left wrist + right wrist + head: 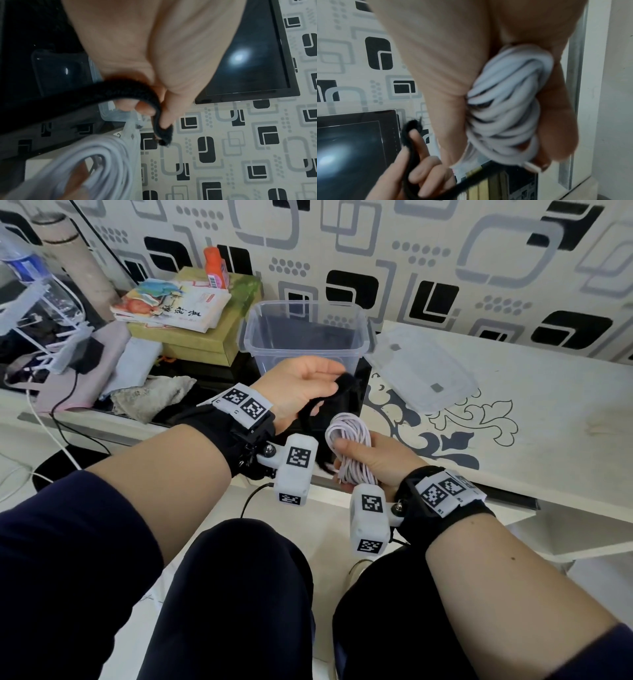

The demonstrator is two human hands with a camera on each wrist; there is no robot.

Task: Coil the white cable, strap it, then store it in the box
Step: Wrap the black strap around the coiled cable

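Note:
The white cable (349, 445) is wound into a tight bundle, and my right hand (371, 460) grips it around the middle just in front of the table edge. In the right wrist view the coil (506, 102) fills the fist, with one plug end poking out below. My left hand (301, 392) pinches one end of a black fabric strap (329, 397) between thumb and fingers, just left of and above the coil. The strap (130, 89) loops over my left fingers and trails down toward the cable. The clear plastic box (305, 337) stands open just behind my hands.
The box's clear lid (421, 374) lies to the right on the white patterned tabletop (548, 412). Books on a green carton (185, 313), an orange bottle (215, 268), cloths and cables crowd the left side. My knees are below the table edge.

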